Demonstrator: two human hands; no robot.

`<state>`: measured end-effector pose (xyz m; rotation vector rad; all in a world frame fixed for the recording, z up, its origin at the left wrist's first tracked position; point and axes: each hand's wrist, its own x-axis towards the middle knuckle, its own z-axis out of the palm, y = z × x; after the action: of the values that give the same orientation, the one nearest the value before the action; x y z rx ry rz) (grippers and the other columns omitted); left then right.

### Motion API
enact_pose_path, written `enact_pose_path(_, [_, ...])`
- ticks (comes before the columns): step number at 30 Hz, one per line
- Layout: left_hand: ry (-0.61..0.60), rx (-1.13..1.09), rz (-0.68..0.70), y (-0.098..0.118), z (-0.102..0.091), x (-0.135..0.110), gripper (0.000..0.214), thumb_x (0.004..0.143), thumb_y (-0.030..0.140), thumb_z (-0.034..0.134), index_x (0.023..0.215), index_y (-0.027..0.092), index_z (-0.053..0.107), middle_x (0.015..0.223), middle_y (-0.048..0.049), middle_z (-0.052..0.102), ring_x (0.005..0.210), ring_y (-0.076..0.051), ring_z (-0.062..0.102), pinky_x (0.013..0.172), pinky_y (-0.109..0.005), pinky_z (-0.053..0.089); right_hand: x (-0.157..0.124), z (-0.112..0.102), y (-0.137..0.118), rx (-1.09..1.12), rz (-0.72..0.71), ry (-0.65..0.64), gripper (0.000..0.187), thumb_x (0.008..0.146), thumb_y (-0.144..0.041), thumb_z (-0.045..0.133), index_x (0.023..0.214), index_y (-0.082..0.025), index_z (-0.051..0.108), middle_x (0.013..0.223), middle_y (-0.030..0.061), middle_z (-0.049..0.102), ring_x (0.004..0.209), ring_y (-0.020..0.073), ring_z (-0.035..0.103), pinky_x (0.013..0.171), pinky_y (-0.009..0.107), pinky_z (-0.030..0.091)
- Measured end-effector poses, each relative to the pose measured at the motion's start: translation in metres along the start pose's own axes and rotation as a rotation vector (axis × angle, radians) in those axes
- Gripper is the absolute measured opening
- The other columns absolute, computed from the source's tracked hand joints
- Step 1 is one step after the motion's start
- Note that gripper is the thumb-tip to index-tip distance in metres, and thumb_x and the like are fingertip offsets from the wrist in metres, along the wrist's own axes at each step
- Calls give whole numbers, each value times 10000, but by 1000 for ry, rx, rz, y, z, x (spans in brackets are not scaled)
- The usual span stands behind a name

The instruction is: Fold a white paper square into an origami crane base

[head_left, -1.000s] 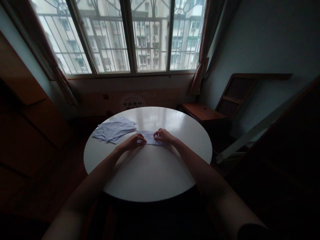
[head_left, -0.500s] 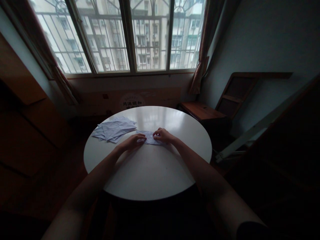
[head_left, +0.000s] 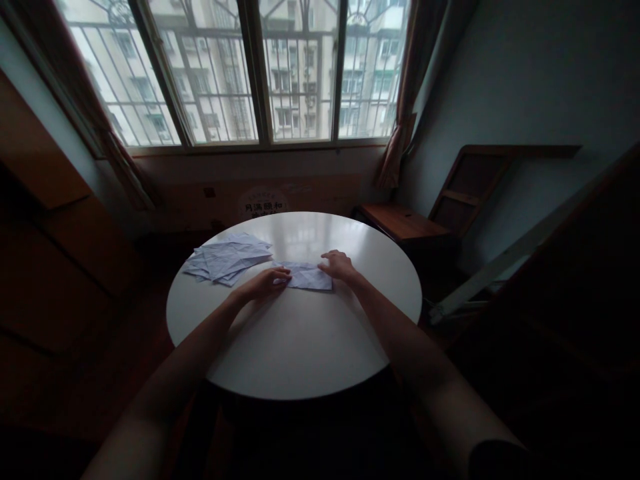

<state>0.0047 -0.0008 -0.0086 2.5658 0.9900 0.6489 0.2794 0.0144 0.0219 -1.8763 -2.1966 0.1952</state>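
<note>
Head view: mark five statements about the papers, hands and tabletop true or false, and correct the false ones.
1. The left hand is at the left end of the sheet. True.
2. The sheet lies on the white tabletop. True.
3. The paper pile lies to the right of the sheet. False: it lies to the left.
4. The right hand is at the sheet's right end. True.
5. The tabletop has square corners. False: its edge is rounded.

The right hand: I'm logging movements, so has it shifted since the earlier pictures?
Yes. Against the round white table, the right hand has moved rightward, uncovering the right end of the paper sheet.
</note>
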Motion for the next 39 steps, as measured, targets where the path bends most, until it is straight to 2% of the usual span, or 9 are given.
enact_pose_path(4, [-1, 22, -4, -1, 1, 1, 391, 887, 433, 499, 1119, 193, 702, 1277, -105, 631, 1240, -252, 547, 1046, -404, 439, 2, 2, 3, 30, -28, -20, 521, 873, -481, 557, 1322, -218, 569, 1415, 118, 492, 1232, 264, 523, 1006, 346, 422])
enact_pose_path(8, [-17, 28, -8, -1, 0, 0, 392, 882, 431, 507, 1135, 198, 694, 1290, -101, 623, 1215, -247, 568, 1043, -399, 443, 1, 6, -1, -1, -119, -70, 488, 862, -487, 570, 1283, -243, 602, 1330, 90, 579, 1225, 261, 526, 1011, 337, 408])
enact_pose_path(13, [-11, 18, -6, -5, 1, 0, 419, 868, 445, 524, 1150, 183, 689, 1290, -124, 617, 1194, -257, 581, 1033, -406, 451, -4, 3, -6, -26, -120, -85, 458, 852, -467, 587, 1255, -253, 620, 1326, 97, 582, 1220, 287, 521, 1009, 362, 398])
enact_pose_path(20, [-11, -51, -6, -1, -2, 2, 338, 855, 383, 557, 1086, 197, 718, 1270, -114, 633, 1155, -254, 608, 1004, -404, 475, -5, 1, -7, -14, -122, -119, 465, 856, -466, 583, 1264, -244, 613, 1339, 118, 565, 1263, 325, 478, 1034, 414, 367])
enact_pose_path(29, [-30, -12, -28, 1, -2, 1, 420, 860, 462, 531, 1110, 173, 705, 1276, -133, 625, 1201, -268, 573, 1035, -407, 450, -4, 1, -7, -31, -134, -128, 469, 863, -459, 572, 1271, -229, 605, 1344, 132, 554, 1254, 338, 479, 1020, 427, 379])
enact_pose_path(39, [-14, 1, 19, 3, 1, 1, 399, 891, 431, 524, 1175, 193, 674, 1298, -146, 598, 1147, -269, 597, 997, -404, 479, 0, 7, -3, -28, -142, -113, 453, 862, -458, 576, 1261, -245, 612, 1331, 121, 564, 1240, 316, 492, 1016, 410, 381])
